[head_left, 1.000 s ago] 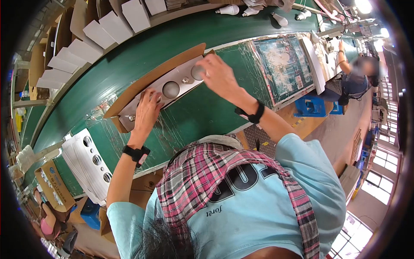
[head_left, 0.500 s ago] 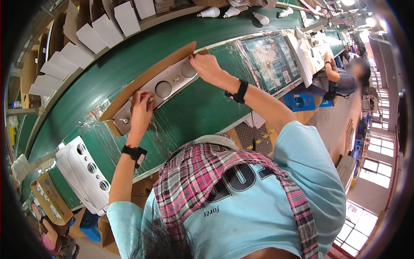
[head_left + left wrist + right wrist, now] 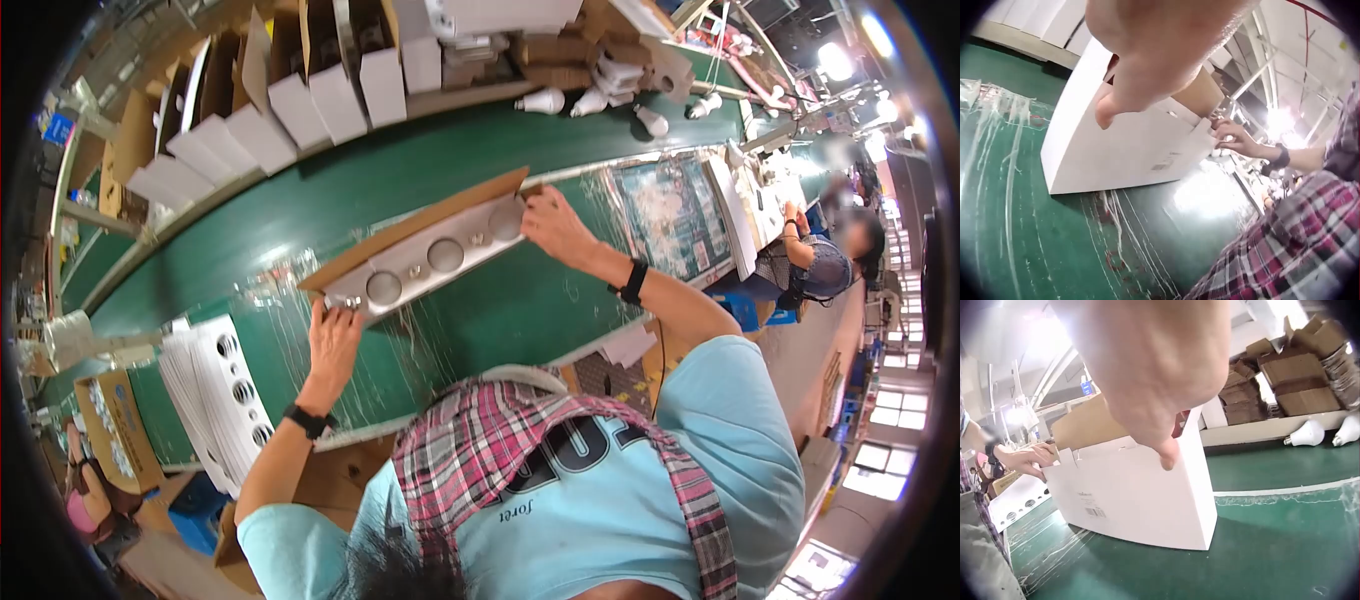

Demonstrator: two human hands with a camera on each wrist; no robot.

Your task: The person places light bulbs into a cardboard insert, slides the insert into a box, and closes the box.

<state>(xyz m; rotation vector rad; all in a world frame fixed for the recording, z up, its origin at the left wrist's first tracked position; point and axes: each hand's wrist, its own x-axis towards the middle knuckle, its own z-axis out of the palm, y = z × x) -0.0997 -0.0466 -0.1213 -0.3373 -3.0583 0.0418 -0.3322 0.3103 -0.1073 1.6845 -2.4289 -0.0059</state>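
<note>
A long white box [image 3: 375, 312] with a raised brown flap [image 3: 420, 228] stands on the green bench. Inside it lies a white insert [image 3: 412, 260] with large round openings and small metallic caps. My left hand [image 3: 335, 350] grips the box's left end, and my right hand [image 3: 560, 232] grips the right end. In the left wrist view, the left hand [image 3: 1154, 50] has its thumb on the box's outer wall [image 3: 1116, 153]. The right wrist view has the right hand [image 3: 1154, 369] over the other end of the box [image 3: 1129, 500], thumb outside.
White perforated inserts [image 3: 205, 385] are stacked at the left. Several open boxes [image 3: 340, 98] line the shelf behind, with loose bulbs [image 3: 652, 122] to their right. A worn printed sheet [image 3: 668, 215] lies right of the box. Another person [image 3: 820, 265] sits farther right.
My left hand has moved from over the insert to the box's left end. My right hand has come down onto the right end and holds it. The head view has shifted.
</note>
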